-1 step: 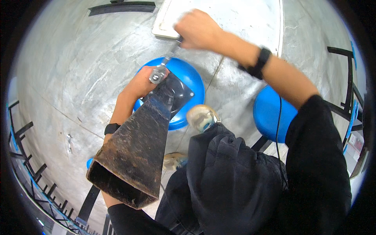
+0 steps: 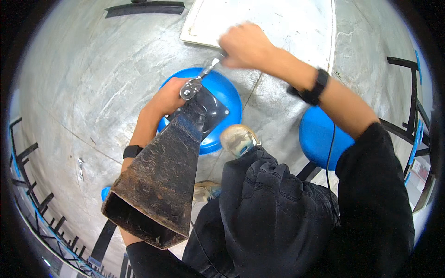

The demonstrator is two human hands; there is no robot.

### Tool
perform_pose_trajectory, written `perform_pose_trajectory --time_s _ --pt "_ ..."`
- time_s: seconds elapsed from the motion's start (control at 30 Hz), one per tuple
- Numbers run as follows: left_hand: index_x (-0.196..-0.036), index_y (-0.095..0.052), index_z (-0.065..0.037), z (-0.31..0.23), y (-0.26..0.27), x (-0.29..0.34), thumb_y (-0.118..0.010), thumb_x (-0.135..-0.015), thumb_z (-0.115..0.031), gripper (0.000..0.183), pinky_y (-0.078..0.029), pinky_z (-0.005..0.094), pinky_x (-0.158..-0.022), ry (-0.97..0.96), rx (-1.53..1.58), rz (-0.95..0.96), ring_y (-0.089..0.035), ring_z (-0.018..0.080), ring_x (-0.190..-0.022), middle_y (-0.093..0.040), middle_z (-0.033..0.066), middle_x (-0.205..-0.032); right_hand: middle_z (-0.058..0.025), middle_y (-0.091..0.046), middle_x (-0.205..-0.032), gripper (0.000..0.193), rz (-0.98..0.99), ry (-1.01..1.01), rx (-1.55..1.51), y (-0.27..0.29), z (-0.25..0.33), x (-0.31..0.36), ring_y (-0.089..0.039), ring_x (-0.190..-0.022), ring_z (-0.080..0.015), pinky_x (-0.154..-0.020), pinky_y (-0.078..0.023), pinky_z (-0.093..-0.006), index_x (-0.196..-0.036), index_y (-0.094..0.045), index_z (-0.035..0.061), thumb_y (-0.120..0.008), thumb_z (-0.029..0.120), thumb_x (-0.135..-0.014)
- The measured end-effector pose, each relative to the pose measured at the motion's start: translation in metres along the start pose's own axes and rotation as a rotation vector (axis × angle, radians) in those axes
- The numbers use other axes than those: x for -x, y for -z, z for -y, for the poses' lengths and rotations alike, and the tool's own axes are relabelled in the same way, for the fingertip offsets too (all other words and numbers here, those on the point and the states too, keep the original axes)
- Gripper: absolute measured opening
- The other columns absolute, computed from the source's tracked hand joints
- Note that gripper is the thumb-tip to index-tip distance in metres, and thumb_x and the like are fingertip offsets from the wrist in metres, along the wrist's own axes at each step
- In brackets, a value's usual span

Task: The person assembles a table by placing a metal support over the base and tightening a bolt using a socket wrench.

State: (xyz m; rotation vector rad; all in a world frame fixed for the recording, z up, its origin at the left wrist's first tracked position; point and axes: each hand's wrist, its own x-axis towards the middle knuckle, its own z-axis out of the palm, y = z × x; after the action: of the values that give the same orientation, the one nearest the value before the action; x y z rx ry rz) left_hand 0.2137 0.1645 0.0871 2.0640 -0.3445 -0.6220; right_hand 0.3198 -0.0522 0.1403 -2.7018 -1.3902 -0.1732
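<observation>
My right hand (image 2: 245, 45) is closed around the handle of a shiny ratchet wrench (image 2: 209, 67), slightly blurred. The wrench's round head lies beside my left hand (image 2: 170, 96). That hand is curled at the head, its fingertips hidden behind the wrench and metal. A rusty, dark square metal tube (image 2: 155, 180) rises toward me, its hollow end nearest. At its far end is a black plate (image 2: 214, 112) with holes near its corners. Beneath the plate is a round blue stool seat (image 2: 229, 92).
A white board (image 2: 278, 28) lies on the grey floor beyond my right hand. Another blue stool (image 2: 320, 139) stands at the right. A small metal tool (image 2: 81, 169) lies on the floor at the left, and a black metal bar (image 2: 143, 9) at the far left.
My right hand has swung the wrench handle a little to the right and toward me. My left hand, the tube and the plate stay nearly in place.
</observation>
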Motion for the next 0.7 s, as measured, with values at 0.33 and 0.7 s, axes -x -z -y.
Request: perform_pose_trajectory --time_s 0.33,0.7 --pt "-0.097 -0.064 -0.003 -0.004 0.001 -0.007 -0.06 -0.081 -0.008 0.017 -0.048 0.0307 -0.071 0.031 0.018 0.033 -0.062 0.0177 -0.077 -0.067 0.0101 -0.087 -0.0178 -0.06 -0.067 0.029 0.49 -0.357 -0.833 0.009 0.045 0.084 -0.06 -0.065 -0.0319 -0.061 -0.046 -0.0405 -0.081 -0.065 0.002 -0.065 0.03 -0.073" --pt "-0.079 -0.058 0.0 -0.006 -0.017 -0.014 -0.057 -0.085 -0.019 0.019 -0.042 0.0294 -0.064 0.111 0.121 -0.047 -0.051 0.0123 -0.069 -0.056 0.0032 -0.071 -0.0078 -0.062 -0.068 0.014 -0.084 0.254 -0.02 -0.024 -0.017 -0.036 -0.06 -0.073 -0.0255 -0.079 -0.042 -0.0349 -0.065 -0.063 0.0088 -0.064 0.023 -0.065"
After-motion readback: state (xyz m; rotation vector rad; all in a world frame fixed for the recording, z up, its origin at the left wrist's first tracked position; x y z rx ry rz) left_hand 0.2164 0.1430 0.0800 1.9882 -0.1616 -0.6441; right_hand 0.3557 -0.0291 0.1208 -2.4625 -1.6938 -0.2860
